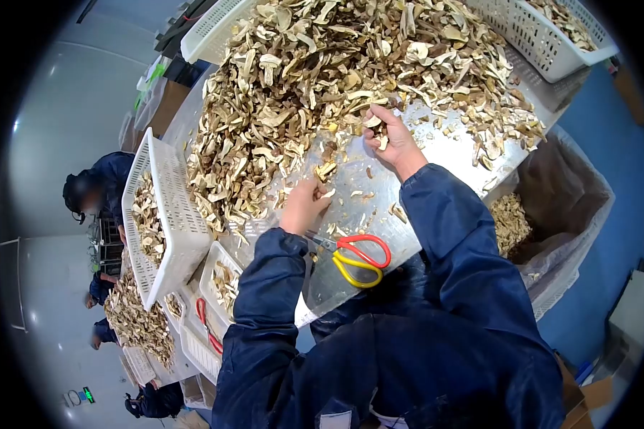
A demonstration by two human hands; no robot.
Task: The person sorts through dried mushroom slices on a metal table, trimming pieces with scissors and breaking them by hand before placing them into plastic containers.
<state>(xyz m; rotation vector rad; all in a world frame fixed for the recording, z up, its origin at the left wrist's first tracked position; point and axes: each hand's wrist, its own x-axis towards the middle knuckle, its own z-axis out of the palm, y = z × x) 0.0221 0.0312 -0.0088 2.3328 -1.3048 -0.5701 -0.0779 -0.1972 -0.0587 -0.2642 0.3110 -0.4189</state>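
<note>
My right hand (395,143) is closed around pale dried mushroom slices, just in front of the big heap of slices (286,93). Lower and to the left, my left hand (306,205) has its fingers curled together at a small pale piece by the heap's lower edge. Scissors (361,259) with one red and one yellow handle lie on the metal table (393,232), their blades running beside my left wrist. Small crumbs and slices are scattered between my two hands.
A white basket (182,200) of slices stands left, with a smaller tray (211,286) and red-handled scissors (206,325) below it. Another basket (544,43) is at upper right, above a lined bin (572,214). Co-workers (100,186) are at far left.
</note>
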